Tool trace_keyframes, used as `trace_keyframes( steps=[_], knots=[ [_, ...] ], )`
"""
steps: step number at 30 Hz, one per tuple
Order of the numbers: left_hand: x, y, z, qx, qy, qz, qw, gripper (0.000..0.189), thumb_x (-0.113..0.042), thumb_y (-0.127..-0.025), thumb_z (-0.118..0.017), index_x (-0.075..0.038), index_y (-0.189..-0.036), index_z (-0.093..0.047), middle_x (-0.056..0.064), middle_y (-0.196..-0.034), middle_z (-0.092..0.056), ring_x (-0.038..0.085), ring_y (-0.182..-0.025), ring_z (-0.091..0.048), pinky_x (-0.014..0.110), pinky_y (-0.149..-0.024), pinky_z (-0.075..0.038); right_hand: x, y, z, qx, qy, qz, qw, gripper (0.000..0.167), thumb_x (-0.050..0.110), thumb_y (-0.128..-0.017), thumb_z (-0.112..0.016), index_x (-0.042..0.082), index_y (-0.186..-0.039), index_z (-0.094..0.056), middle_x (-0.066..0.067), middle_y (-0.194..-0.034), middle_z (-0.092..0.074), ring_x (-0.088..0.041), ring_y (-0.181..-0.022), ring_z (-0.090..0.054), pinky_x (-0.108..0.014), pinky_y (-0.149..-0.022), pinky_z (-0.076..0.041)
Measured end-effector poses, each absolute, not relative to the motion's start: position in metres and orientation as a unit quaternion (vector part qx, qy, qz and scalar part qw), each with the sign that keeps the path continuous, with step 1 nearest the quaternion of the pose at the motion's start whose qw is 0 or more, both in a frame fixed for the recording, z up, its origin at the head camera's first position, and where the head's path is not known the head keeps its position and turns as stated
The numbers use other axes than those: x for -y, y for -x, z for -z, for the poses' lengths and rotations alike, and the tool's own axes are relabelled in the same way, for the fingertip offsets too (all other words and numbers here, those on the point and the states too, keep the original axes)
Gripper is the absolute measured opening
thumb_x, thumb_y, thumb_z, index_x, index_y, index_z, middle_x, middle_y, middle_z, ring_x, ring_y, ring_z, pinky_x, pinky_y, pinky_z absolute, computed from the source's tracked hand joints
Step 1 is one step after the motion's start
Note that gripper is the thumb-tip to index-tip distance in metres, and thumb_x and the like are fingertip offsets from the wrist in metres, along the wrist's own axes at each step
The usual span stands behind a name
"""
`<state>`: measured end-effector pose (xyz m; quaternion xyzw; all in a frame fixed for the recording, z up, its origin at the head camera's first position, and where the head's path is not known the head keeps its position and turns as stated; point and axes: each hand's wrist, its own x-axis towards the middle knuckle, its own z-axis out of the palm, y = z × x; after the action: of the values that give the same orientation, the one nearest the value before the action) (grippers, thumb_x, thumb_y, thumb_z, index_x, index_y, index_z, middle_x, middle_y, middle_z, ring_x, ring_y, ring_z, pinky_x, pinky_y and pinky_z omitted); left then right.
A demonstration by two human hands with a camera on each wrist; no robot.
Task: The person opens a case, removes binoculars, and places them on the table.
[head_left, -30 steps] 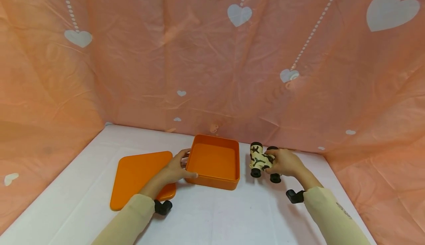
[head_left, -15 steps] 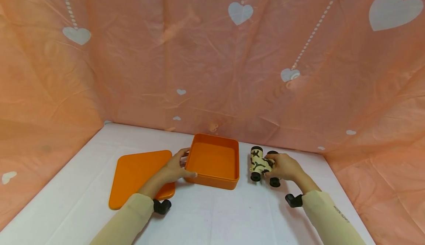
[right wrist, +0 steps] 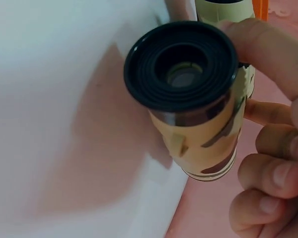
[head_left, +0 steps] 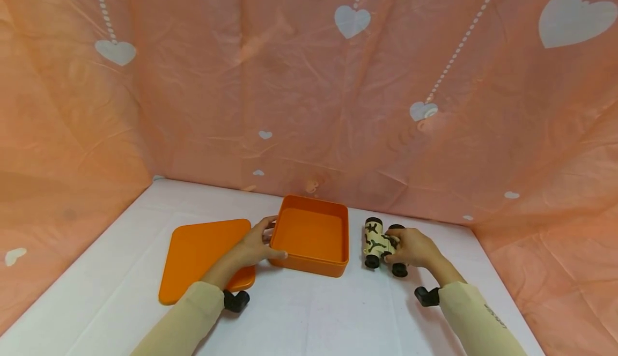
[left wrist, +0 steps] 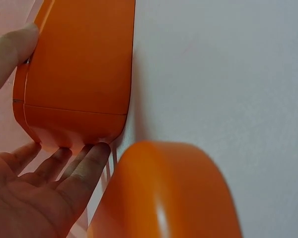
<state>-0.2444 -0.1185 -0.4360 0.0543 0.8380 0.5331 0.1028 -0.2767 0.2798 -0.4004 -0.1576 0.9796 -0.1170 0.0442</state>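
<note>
An orange square box [head_left: 309,232] stands without its lid on the white table, its inside bare. My left hand [head_left: 256,243] holds the box's near left corner, thumb on the near side at the rim and fingertips against the left wall [left wrist: 72,126]. To the right of the box, toy binoculars [head_left: 374,243] in cream with dark camouflage patches and black ends are pinched by my right hand [head_left: 417,246]. Thumb and index finger grip the middle of the binoculars; the other fingers [right wrist: 273,173] curl beside the barrel [right wrist: 198,139]. A shadow falls on the table beside it.
The orange lid [head_left: 203,254] lies flat left of the box, partly under my left forearm. Pink cloth [head_left: 309,104] with white hearts hangs behind and at both sides. Black wrist mounts [head_left: 235,301] are at both cuffs.
My right hand has drawn the binoculars a little toward me, away from the back cloth. The left hand, box and lid stay in place.
</note>
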Motion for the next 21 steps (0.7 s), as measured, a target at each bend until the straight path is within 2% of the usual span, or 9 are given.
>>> trace_keyframes(
  steps=[4,13,18,21],
  knots=[
    [0.1185,0.244,0.4369,-0.837,-0.052,-0.534,0.106,0.095,-0.023,-0.072,-0.085,-0.014,-0.15,-0.031,0.014,-0.148,-0.043,0.037,-0.129,-0.05,0.057,-0.106,-0.041,-0.2808,0.277,0.4039,-0.98,0.159,0.116,0.043,0.067,0.033,-0.064,-0.086,0.008,-0.122,-0.065,-0.007,-0.107,-0.071,-0.015,-0.084,-0.058,-0.043,-0.077,-0.054],
    [0.1189,0.2424,0.4365,-0.837,-0.053,-0.534,0.107,0.095,-0.023,-0.071,-0.086,-0.015,-0.149,-0.032,0.014,-0.148,-0.044,0.037,-0.128,-0.05,0.057,-0.106,-0.041,-0.2812,0.2771,0.4085,-0.981,0.15,0.113,0.047,0.07,0.032,-0.062,-0.087,0.007,-0.124,-0.064,-0.009,-0.109,-0.07,-0.017,-0.083,-0.059,-0.043,-0.075,-0.054],
    [0.118,0.2412,0.4353,-0.837,-0.053,-0.534,0.111,0.094,-0.021,-0.072,-0.085,-0.015,-0.149,-0.032,0.014,-0.149,-0.043,0.038,-0.129,-0.049,0.059,-0.107,-0.039,-0.2803,0.2747,0.4068,-0.982,0.14,0.109,0.057,0.071,0.032,-0.062,-0.087,0.007,-0.125,-0.064,-0.007,-0.105,-0.07,-0.016,-0.076,-0.054,-0.037,-0.067,-0.051],
    [0.1185,0.2417,0.4349,-0.838,-0.059,-0.532,0.107,0.095,-0.022,-0.072,-0.086,-0.013,-0.149,-0.031,0.016,-0.148,-0.043,0.038,-0.128,-0.05,0.057,-0.107,-0.04,-0.279,0.2744,0.4033,-0.982,0.141,0.108,0.06,0.068,0.03,-0.062,-0.087,0.006,-0.122,-0.065,-0.009,-0.105,-0.07,-0.017,-0.079,-0.057,-0.039,-0.069,-0.052]
  ],
)
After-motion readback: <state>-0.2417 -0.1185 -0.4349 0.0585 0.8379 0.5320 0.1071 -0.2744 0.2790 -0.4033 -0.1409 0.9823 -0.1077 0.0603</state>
